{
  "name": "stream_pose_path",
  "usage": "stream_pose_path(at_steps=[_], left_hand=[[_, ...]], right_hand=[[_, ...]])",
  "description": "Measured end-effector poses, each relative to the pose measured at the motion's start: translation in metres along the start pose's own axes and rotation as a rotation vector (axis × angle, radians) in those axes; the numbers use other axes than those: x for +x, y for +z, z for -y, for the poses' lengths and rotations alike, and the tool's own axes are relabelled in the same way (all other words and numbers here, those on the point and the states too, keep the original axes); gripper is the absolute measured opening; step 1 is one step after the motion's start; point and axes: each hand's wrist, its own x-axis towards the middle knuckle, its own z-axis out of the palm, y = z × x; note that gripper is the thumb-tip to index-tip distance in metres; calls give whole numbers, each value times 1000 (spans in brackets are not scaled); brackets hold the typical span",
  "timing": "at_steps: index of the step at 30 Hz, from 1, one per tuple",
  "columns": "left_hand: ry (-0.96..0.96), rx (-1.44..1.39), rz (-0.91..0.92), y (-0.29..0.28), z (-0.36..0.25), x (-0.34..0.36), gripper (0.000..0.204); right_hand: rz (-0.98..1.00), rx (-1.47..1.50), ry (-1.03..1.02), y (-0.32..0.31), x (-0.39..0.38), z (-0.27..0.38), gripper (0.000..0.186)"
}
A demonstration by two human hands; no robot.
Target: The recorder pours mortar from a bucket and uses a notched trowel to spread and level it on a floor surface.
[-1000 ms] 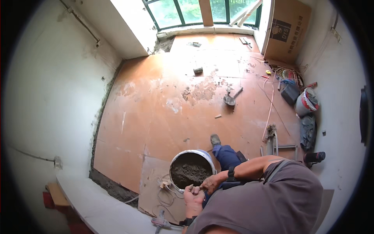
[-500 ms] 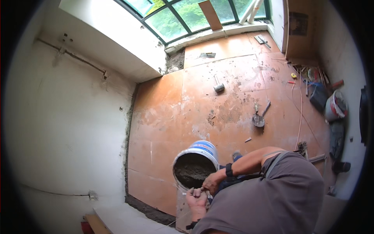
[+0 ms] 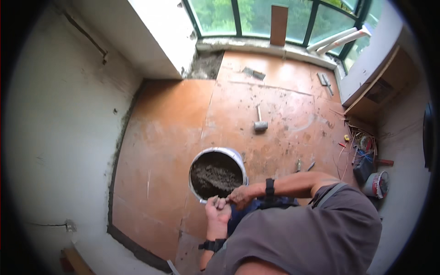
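Note:
A white bucket (image 3: 237,158) of dark grey, wet-looking mortar (image 3: 215,176) is in front of me, its mouth facing up and toward me. My right hand (image 3: 240,197) is closed at the bucket's near right edge. Beside it, almost touching, my left hand (image 3: 217,211) has its fingers curled at the near edge. Whether they grip the rim or the handle is hard to make out. Beyond the bucket, a mallet (image 3: 261,125) with a grey head and a pale handle lies on the floor.
Large orange-brown tiles (image 3: 160,133) cover the floor. A notched trowel (image 3: 253,73) and another flat trowel (image 3: 324,81) lie near the window. At right, along the wall, are a dark container (image 3: 363,169), a stained white bucket (image 3: 376,184) and loose cables. A brown board (image 3: 278,25) leans on the window.
The view has turned. The bucket has moved forward over the tiles, nearer the mallet, with both hands still at its edge. My right arm now hides the round tool that lay on the floor.

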Motion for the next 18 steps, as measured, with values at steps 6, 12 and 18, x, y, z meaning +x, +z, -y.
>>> stream_pose_path(at_steps=[6, 12, 18], left_hand=[[-168, 30, -113, 92, -56, 99, 35], [-131, 106, -140, 179, -98, 214, 34], [-225, 356, -209, 299, -116, 377, 30]], right_hand=[[31, 104, 85, -112, 43, -54, 38], [39, 193, -14, -216, 100, -149, 37], [-192, 463, 8, -307, 148, -279, 33]])
